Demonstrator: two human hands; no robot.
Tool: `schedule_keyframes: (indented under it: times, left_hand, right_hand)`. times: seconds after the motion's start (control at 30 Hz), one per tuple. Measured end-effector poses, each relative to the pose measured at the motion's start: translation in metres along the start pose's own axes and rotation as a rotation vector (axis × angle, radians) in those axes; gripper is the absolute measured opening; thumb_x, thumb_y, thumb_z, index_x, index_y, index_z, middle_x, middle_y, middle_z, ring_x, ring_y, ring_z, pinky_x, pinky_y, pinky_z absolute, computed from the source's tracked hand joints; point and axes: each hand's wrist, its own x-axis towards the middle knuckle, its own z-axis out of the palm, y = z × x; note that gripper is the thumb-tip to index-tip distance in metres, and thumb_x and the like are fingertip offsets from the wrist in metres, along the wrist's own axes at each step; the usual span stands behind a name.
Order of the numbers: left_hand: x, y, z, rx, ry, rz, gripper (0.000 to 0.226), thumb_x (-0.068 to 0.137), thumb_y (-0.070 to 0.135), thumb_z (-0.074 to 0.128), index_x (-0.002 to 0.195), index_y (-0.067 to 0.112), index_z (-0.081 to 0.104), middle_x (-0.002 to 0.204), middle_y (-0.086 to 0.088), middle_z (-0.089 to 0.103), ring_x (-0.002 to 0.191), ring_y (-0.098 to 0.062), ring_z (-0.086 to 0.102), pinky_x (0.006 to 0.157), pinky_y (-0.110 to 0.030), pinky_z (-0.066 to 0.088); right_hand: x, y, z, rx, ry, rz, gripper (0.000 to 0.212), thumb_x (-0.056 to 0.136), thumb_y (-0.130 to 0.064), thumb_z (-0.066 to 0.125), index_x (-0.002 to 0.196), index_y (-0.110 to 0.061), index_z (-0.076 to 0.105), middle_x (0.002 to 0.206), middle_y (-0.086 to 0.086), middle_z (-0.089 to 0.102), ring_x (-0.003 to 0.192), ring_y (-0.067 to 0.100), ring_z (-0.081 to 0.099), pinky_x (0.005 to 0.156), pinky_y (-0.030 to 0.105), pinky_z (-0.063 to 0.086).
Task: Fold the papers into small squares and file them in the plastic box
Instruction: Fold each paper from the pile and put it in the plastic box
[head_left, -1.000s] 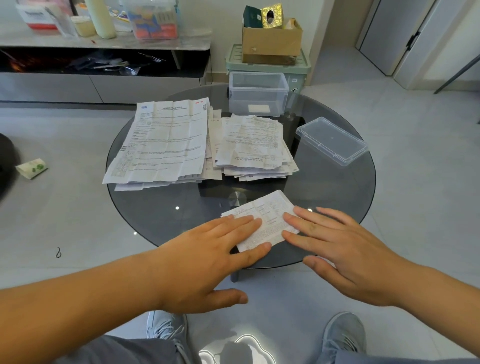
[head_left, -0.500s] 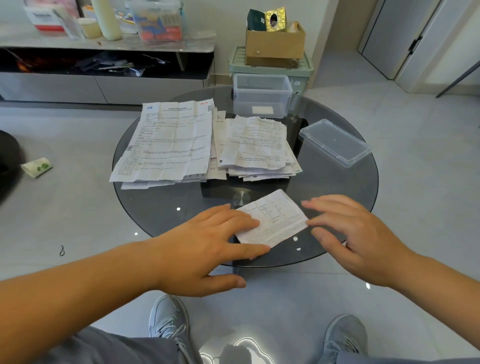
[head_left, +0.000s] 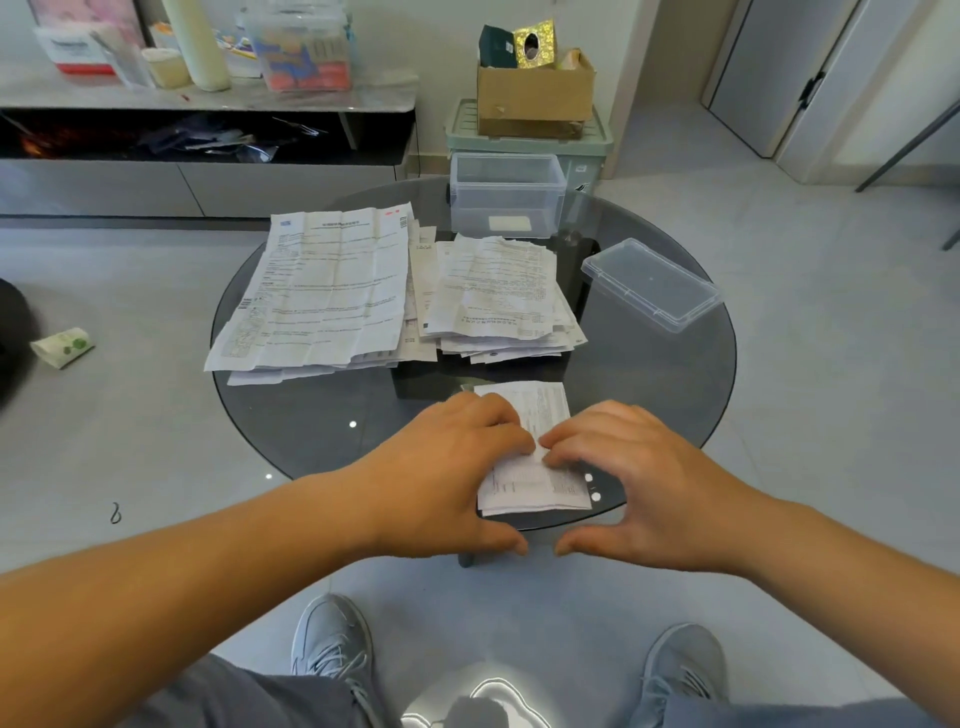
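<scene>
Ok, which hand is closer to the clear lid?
Right. The right hand sits on the paper at the table's near edge, with the lid beyond it; the left hand is on the paper's left side, farther away.
</scene>
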Motion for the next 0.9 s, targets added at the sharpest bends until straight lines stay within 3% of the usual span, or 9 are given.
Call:
schedule_keyframes:
  times: [0.1, 0.23, 0.33, 0.47, 0.57, 0.67, 0.73, 0.83, 0.9]
  left_hand:
    - [-0.003, 0.002, -0.002, -0.019, 0.021, 0.013, 0.063, 0.082, 0.066, 0.066, 0.134, 0.032, 0.055, 0.131, 0.010, 0.053, 0.120, -0.010, 0.046, 0.103, -0.027, 0.041]
    - [-0.004, 0.004, -0.013, -0.273, 0.068, -0.089, 0.023, 0.089, 0.049, 0.059, 0.101, 0.032, 0.069, 0.095, 0.014, 0.066, 0.091, -0.007, 0.059, 0.080, -0.030, 0.051]
    - [0.002, 0.002, -0.019, -0.393, 0.091, -0.198, 0.015, 0.094, 0.039, 0.058, 0.088, 0.030, 0.067, 0.081, 0.010, 0.065, 0.078, -0.007, 0.060, 0.066, -0.028, 0.050]
    - [0.012, -0.001, -0.019, -0.346, 0.114, -0.329, 0.017, 0.096, 0.043, 0.059, 0.083, 0.032, 0.057, 0.070, 0.012, 0.059, 0.063, -0.002, 0.054, 0.053, -0.015, 0.034]
    - [0.018, -0.005, -0.015, -0.203, 0.079, -0.372, 0.027, 0.090, 0.053, 0.064, 0.100, 0.031, 0.051, 0.090, 0.012, 0.061, 0.076, -0.005, 0.057, 0.057, -0.019, 0.039]
    - [0.022, -0.009, -0.008, -0.140, 0.059, -0.400, 0.052, 0.080, 0.064, 0.069, 0.111, 0.030, 0.045, 0.106, 0.009, 0.057, 0.089, -0.010, 0.054, 0.065, -0.024, 0.044]
    - [0.025, -0.011, -0.004, -0.165, 0.058, -0.403, 0.064, 0.076, 0.068, 0.071, 0.121, 0.029, 0.046, 0.115, 0.007, 0.055, 0.100, -0.012, 0.052, 0.075, -0.026, 0.046]
    - [0.027, -0.017, -0.001, -0.122, 0.037, -0.380, 0.080, 0.076, 0.073, 0.067, 0.139, 0.033, 0.039, 0.130, 0.004, 0.048, 0.118, -0.017, 0.044, 0.097, -0.032, 0.042]
    - [0.028, -0.021, -0.001, -0.071, 0.018, -0.377, 0.079, 0.075, 0.077, 0.062, 0.140, 0.038, 0.038, 0.127, 0.004, 0.044, 0.118, -0.017, 0.040, 0.098, -0.033, 0.036]
  right_hand:
    - [-0.001, -0.003, 0.002, 0.016, 0.025, -0.022, 0.065, 0.075, -0.073, 0.068, 0.122, -0.030, 0.060, 0.123, -0.014, 0.061, 0.113, 0.010, 0.053, 0.095, 0.034, 0.049]
    - [0.000, -0.011, 0.000, 0.075, 0.070, 0.011, 0.046, 0.083, -0.064, 0.065, 0.115, -0.031, 0.061, 0.108, -0.017, 0.060, 0.102, 0.008, 0.054, 0.086, 0.033, 0.049]
    - [0.004, -0.013, -0.004, 0.228, 0.104, 0.185, 0.029, 0.089, -0.050, 0.066, 0.114, -0.036, 0.061, 0.102, -0.022, 0.060, 0.098, 0.004, 0.055, 0.082, 0.028, 0.050]
    - [0.020, -0.011, -0.006, 0.327, 0.145, 0.352, 0.021, 0.092, -0.041, 0.066, 0.111, -0.036, 0.060, 0.091, -0.018, 0.064, 0.082, 0.002, 0.059, 0.068, 0.022, 0.050]
    - [0.032, -0.010, -0.004, 0.322, 0.133, 0.469, 0.028, 0.090, -0.039, 0.069, 0.115, -0.034, 0.056, 0.086, -0.022, 0.059, 0.076, -0.002, 0.058, 0.065, 0.014, 0.046]
    - [0.040, -0.011, -0.003, 0.215, 0.105, 0.535, 0.045, 0.084, -0.048, 0.073, 0.121, -0.032, 0.052, 0.096, -0.021, 0.059, 0.089, 0.007, 0.058, 0.089, 0.034, 0.049]
    - [0.042, -0.015, -0.003, 0.155, 0.064, 0.576, 0.054, 0.082, -0.053, 0.073, 0.126, -0.033, 0.048, 0.108, -0.016, 0.059, 0.099, 0.010, 0.055, 0.099, 0.038, 0.042]
    - [0.045, -0.016, -0.002, 0.084, 0.023, 0.623, 0.064, 0.081, -0.060, 0.071, 0.132, -0.036, 0.041, 0.122, -0.012, 0.056, 0.112, 0.013, 0.050, 0.099, 0.038, 0.033]
    - [0.046, -0.015, -0.004, 0.051, -0.002, 0.669, 0.075, 0.078, -0.066, 0.070, 0.139, -0.038, 0.035, 0.127, -0.009, 0.051, 0.120, 0.017, 0.045, 0.100, 0.041, 0.031]
